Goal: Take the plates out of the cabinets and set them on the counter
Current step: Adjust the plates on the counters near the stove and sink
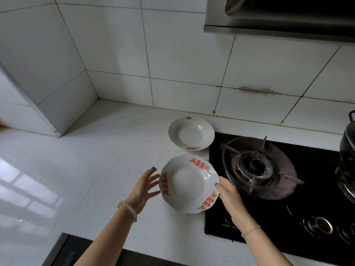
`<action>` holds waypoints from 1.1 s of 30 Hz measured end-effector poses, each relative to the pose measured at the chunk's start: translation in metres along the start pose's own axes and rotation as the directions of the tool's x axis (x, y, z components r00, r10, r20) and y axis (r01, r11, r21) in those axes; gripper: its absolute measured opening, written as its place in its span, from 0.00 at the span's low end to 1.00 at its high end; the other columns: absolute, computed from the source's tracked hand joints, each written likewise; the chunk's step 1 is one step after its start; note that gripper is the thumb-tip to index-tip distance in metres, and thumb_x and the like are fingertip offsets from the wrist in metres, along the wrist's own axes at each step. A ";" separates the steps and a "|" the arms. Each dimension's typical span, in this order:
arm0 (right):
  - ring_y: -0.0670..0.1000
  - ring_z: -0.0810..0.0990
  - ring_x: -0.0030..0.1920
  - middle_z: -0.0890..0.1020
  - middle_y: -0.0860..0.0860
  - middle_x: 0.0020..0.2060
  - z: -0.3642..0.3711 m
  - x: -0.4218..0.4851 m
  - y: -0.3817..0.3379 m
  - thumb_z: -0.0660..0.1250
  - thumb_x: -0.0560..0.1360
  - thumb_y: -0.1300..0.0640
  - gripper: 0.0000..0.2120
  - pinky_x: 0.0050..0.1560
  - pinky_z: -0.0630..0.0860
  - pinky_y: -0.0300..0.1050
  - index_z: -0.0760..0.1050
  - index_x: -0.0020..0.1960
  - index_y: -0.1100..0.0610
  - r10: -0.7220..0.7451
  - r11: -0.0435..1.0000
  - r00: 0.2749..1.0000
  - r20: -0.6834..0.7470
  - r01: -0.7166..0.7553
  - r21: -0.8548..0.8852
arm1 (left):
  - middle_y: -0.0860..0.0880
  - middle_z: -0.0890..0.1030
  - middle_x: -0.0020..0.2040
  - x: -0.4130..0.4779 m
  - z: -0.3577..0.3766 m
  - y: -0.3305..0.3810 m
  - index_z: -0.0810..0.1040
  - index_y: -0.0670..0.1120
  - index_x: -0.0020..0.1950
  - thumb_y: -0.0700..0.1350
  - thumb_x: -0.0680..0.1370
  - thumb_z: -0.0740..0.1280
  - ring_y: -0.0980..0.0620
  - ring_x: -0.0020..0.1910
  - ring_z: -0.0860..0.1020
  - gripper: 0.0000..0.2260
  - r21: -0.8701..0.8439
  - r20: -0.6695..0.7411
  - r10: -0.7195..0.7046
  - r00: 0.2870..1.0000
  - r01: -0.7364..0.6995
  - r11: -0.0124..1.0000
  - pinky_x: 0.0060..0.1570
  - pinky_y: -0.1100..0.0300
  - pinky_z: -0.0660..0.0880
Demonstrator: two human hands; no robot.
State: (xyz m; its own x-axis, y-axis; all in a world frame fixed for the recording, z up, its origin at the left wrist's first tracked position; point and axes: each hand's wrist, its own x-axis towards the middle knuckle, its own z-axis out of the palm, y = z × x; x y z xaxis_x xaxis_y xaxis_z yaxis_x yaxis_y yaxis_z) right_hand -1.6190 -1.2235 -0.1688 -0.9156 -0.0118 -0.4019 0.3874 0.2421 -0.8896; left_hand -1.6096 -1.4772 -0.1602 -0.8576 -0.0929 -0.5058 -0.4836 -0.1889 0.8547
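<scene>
A white scalloped plate [189, 184] with red and orange marks on its rim sits on the speckled white counter [92, 169], its right edge over the hob's border. My right hand [228, 194] holds that plate's right rim, thumb on top. My left hand [144, 186] hovers open just left of the plate, fingers spread, not clearly touching it. A second white plate [191, 133], round with small orange flowers, lies flat on the counter behind the first, near the wall.
A black glass gas hob [288, 208] with a burner and pan support [256, 167] lies right of the plates. A dark pot [347, 162] stands at the far right. An extractor hood [278, 18] hangs above. Tiled walls enclose the counter's back and left.
</scene>
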 end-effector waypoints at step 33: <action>0.51 0.47 0.76 0.54 0.52 0.76 0.089 -0.043 -0.134 0.57 0.74 0.42 0.36 0.74 0.51 0.59 0.51 0.76 0.55 -0.796 0.252 0.578 0.181 0.588 -0.769 | 0.42 0.64 0.73 -0.088 -0.056 0.083 0.62 0.48 0.73 0.63 0.72 0.61 0.38 0.73 0.59 0.33 0.999 0.041 0.902 0.429 -0.049 -0.022 0.68 0.36 0.54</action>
State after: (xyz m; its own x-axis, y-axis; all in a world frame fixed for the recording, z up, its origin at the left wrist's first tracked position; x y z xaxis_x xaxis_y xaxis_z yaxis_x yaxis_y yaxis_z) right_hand -1.6225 -1.3421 -0.0515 -0.8178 -0.3751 0.4364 -0.5235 0.7998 -0.2937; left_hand -1.5645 -1.5393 -0.0514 -0.8118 -0.1700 0.5587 -0.1218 0.9849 0.1228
